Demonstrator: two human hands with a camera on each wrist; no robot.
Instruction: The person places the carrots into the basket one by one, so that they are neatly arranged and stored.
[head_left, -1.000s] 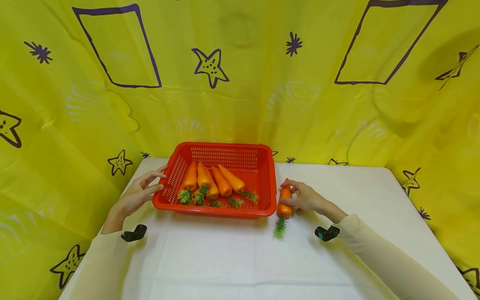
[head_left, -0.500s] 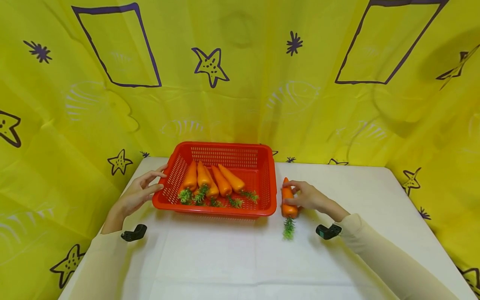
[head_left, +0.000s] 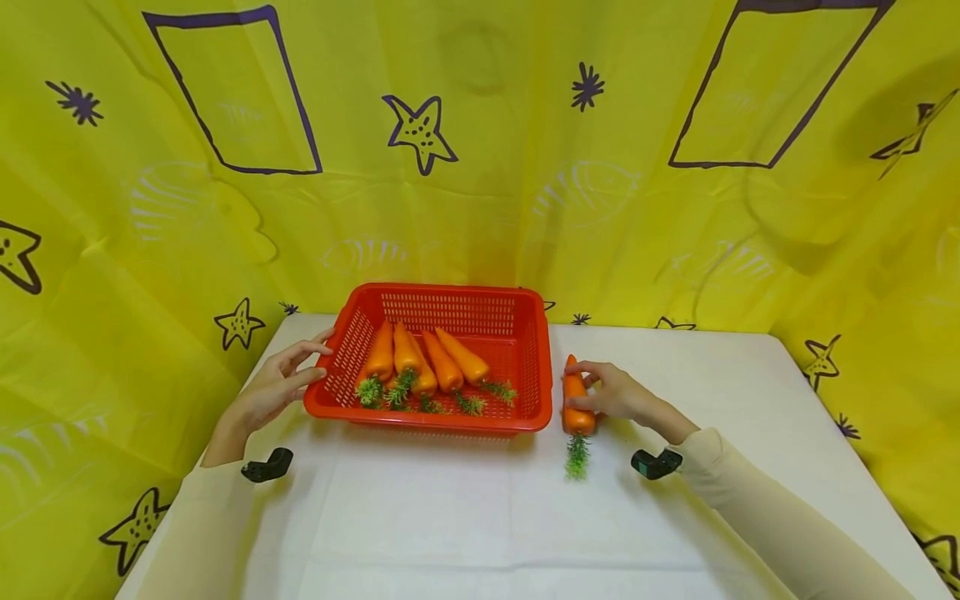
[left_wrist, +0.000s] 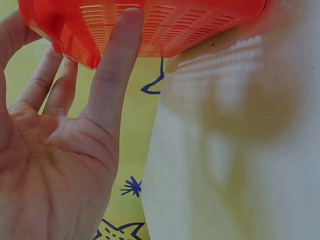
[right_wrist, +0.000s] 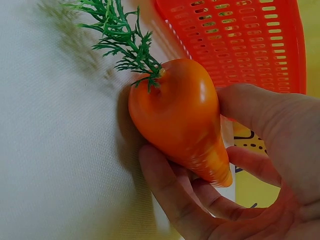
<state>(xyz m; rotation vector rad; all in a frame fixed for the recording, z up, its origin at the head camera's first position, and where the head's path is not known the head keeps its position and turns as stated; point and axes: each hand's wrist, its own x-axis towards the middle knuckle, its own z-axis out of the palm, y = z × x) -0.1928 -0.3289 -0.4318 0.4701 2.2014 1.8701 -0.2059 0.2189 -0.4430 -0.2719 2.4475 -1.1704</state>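
Observation:
A red plastic basket (head_left: 442, 422) with slotted walls sits on the table, and several orange carrots (head_left: 462, 357) with green tops lie in it, mostly toward its left side. My left hand (head_left: 272, 392) is at the basket's left end, its fingers and fairly straight thumb touching the outside; in the left wrist view the thumb (left_wrist: 117, 65) lies along the slotted wall. Just right of the basket, my right hand (head_left: 615, 393) grips one carrot (right_wrist: 177, 110) between thumb and fingers. Its tip points away from me and its leafy top toward me. It is at or very near the tabletop.
The table (head_left: 420, 517) has a white cloth over it. A yellow curtain (head_left: 495, 208) with dark drawn stars hangs behind and along both sides. Each wrist carries a small black device, one on the left (head_left: 267, 466) and one on the right (head_left: 656, 464).
Over the first half second, my right hand shifted the carrot slightly right, away from the basket, and its leafy end swung right. Since then it has stayed still. The left hand and basket have not moved.

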